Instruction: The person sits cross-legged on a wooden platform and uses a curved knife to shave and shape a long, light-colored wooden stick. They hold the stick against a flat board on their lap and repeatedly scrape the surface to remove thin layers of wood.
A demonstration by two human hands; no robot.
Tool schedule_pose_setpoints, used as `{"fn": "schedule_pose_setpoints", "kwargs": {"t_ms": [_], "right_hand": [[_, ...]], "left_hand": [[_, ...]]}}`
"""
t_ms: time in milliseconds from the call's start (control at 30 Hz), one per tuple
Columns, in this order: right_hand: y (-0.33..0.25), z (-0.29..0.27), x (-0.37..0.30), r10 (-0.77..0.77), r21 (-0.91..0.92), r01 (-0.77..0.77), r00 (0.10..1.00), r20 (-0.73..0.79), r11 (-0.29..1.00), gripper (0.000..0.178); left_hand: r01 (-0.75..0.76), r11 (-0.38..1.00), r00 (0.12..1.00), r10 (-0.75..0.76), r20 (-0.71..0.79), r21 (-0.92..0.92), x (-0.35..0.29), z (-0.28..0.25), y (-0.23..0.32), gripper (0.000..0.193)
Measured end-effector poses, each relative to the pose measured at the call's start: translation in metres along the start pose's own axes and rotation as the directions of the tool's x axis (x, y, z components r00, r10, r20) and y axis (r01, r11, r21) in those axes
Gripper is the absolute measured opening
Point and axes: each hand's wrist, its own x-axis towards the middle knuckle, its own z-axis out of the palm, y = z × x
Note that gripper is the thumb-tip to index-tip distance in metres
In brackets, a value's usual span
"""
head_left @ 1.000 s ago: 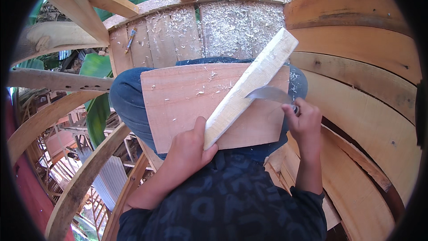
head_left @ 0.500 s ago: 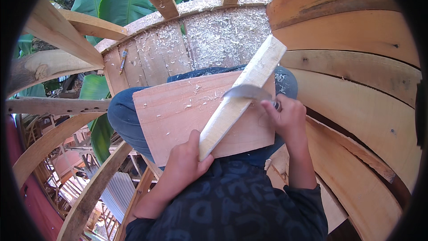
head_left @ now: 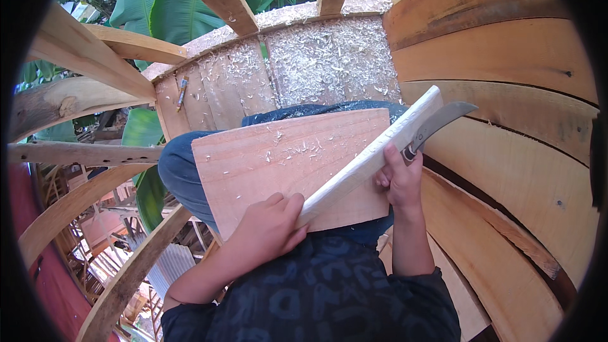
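A long pale strip of wood (head_left: pixel 364 161) slants from lower left to upper right above my lap, turned so a narrow white face shows. My left hand (head_left: pixel 269 225) grips its near end. My right hand (head_left: pixel 402 177) is closed round the handle of a curved knife (head_left: pixel 440 121), close against the strip's right side; the blade points up and right, beside the strip's far end. The knife handle is mostly hidden by my fingers. Under the strip, a flat reddish board (head_left: pixel 272 168) with some shavings lies across my legs.
Wood shavings (head_left: pixel 329 57) cover the plank floor ahead, where a small thin tube-like item (head_left: pixel 182 93) lies at left. Curved planks (head_left: pixel 500 98) wall the right side. Open timber ribs (head_left: pixel 88 54) stand at left, with large green leaves (head_left: pixel 183 9) beyond.
The strip has been rolled onto its edge and its far end has shifted right. The knife has come off the strip's face, its blade swinging from leftward to up and right.
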Motion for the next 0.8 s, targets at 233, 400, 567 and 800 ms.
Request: {"fn": "schedule_pose_setpoints", "kwargs": {"t_ms": [233,400,567,800], "right_hand": [[-0.002,-0.020,-0.004,0.003,-0.083,-0.003,1.000,-0.001,0.997,0.018],[-0.012,-0.024,0.002,0.038,-0.064,-0.035,0.998,0.050,0.997,0.017],[-0.007,-0.020,0.011,0.060,-0.047,-0.056,0.994,0.090,0.997,0.014],[-0.015,-0.025,0.013,0.116,-0.020,-0.114,0.989,0.090,0.993,0.012]], "left_hand": [[-0.121,0.949,0.975,0.169,-0.145,0.291,0.073,-0.065,0.004,0.030],[-0.297,0.888,0.953,0.298,0.051,0.350,0.231,-0.082,-0.060,0.053],[-0.362,0.701,0.929,0.324,0.178,0.614,0.320,-0.053,-0.111,0.099],[-0.447,0.585,0.886,0.392,0.247,0.677,0.384,-0.014,-0.119,0.100]]}}
